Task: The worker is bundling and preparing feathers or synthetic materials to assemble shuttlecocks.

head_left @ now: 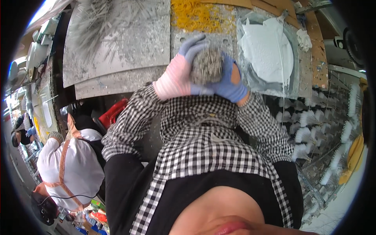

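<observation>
Over the near edge of the worktable I hold a thick, round bundle of grey bristle-like strands point(207, 67), its cut ends facing up. Wrapped round its left side is my left hand point(178, 74), in a pink glove with blue-grey fingers; the index finger stretches past the far side. My right hand point(232, 82), in a blue glove with skin showing at an opening on its back, closes on the right side. The bundle's lower part is hidden by my hands and is slightly blurred.
Loose grey strands point(100, 25) lie on the board point(121, 60) at left. Yellow rubber bands point(197, 15) are heaped at the back. White paste point(268, 51) covers a sheet at right. White-tipped tufts point(311, 125) hang on racks at lower right. Another person point(70, 168) sits at left.
</observation>
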A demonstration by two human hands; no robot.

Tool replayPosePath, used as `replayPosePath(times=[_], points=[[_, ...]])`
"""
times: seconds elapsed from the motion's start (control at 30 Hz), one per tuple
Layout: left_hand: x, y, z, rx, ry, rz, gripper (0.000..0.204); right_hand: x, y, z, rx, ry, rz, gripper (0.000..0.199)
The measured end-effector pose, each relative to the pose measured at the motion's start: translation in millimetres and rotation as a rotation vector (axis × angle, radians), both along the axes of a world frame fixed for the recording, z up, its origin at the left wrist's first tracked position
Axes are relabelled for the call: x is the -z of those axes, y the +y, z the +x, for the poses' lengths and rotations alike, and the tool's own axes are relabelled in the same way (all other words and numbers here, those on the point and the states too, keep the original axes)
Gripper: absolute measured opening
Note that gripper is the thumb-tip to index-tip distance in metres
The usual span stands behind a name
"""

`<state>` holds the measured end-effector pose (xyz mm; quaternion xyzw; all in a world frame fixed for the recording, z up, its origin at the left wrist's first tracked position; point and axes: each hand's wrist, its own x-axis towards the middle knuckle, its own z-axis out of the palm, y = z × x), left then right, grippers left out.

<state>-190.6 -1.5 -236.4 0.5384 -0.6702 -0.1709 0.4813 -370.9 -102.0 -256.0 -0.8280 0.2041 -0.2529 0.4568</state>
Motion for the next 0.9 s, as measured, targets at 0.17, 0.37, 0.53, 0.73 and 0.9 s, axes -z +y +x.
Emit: replayPosePath(times=[0.17,0.37,0.53,0.73,0.9], points=[[24.4,-16.8,23.4,0.109,-0.396,0.231,0.114,17.2,-15.1,-1.4,-0.115,0.158,-0.17,0.088],[32.9,-11.8,11.3,0.098,-0.213,0.195,0.119,29.4,-18.1,-6.6,-0.059,0.171,-0.257,0.098],[40.2,5.4,12.9,0.166,0.025,0.141,0.123,13.6,-3.7,-19.7,-0.116,0.01,-0.409,0.1],[33.8,6.6,10.3,0.087,-0.3,0.058,0.113,11.3,-0.9,-28.1,-0.092,0.037,-0.485,0.101],[44.5,3.5,5.5,-0.022,-0.493,0.22,0.105,40.1,-10.2,-27.0,-0.031,0.244,-0.356,0.091]])
